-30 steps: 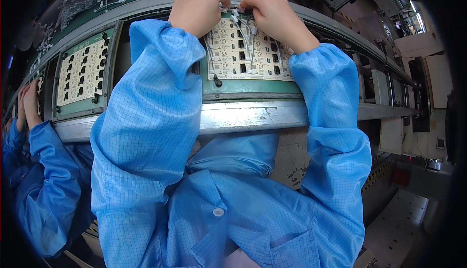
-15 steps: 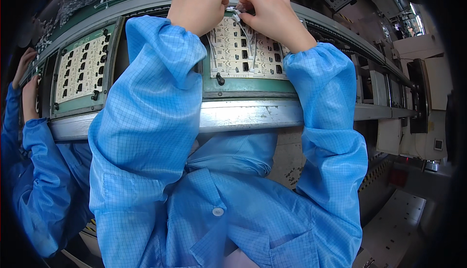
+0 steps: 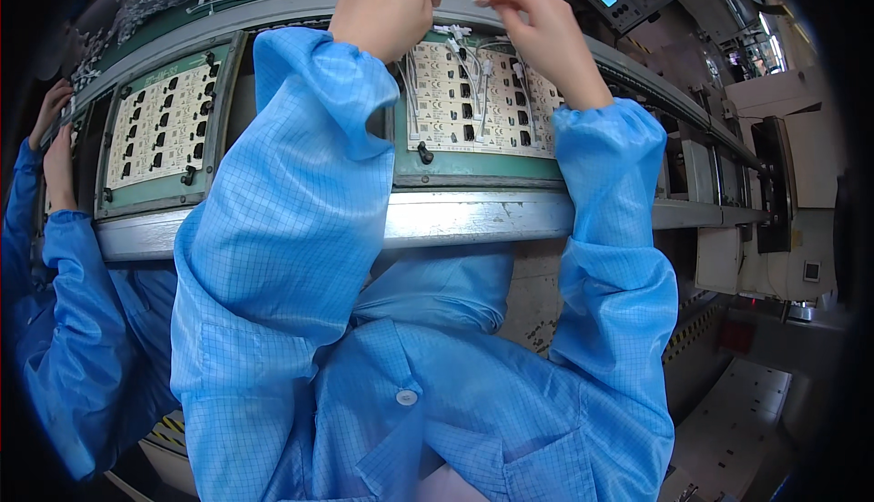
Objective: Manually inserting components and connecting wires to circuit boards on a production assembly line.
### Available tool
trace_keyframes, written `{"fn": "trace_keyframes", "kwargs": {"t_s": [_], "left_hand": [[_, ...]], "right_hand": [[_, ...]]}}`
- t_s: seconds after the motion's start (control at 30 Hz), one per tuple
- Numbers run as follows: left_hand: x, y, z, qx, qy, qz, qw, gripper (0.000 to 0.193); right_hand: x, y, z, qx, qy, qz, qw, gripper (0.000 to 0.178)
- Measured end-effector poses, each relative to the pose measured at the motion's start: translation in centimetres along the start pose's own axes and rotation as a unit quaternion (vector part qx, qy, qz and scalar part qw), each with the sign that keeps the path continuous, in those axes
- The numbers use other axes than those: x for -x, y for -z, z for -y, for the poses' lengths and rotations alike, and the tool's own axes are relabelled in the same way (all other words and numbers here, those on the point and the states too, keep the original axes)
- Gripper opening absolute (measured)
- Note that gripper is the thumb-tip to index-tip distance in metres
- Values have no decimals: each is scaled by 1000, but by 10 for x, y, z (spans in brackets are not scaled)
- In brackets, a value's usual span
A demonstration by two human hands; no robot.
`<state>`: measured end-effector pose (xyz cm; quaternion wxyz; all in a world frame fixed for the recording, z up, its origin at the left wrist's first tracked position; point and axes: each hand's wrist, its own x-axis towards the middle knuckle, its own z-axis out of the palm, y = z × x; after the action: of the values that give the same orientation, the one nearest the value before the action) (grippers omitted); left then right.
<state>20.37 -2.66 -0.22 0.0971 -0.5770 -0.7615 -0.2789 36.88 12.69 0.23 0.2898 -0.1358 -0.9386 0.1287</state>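
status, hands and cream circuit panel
Left bare hand curled; right bare hand open. Cream rectangular circuit panel, thin white-plugged wires on top. Right hand partly hides panel.

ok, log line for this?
cream rectangular circuit-board panel: thin white cables across | left hand: far-left corner, grip hidden | right hand: over far edge

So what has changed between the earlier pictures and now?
The right hand moved up and right, off the white connectors on the cream board, apparently letting them go. At far left, a co-worker's hand reached farther forward. The left hand stayed near the board's far edge; the board stayed put.
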Motion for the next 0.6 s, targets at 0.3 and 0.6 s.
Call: {"fn": "trace_keyframes", "kwargs": {"t_s": [0.3,0.6], "left_hand": [[3,24,70,14,-47,-119,992,18],[34,35,67,-32,-103,-86,990,20]], "right_hand": [[56,-5,116,57,267,132,953,36],[53,-8,119,150,298,167,928,24]]}}
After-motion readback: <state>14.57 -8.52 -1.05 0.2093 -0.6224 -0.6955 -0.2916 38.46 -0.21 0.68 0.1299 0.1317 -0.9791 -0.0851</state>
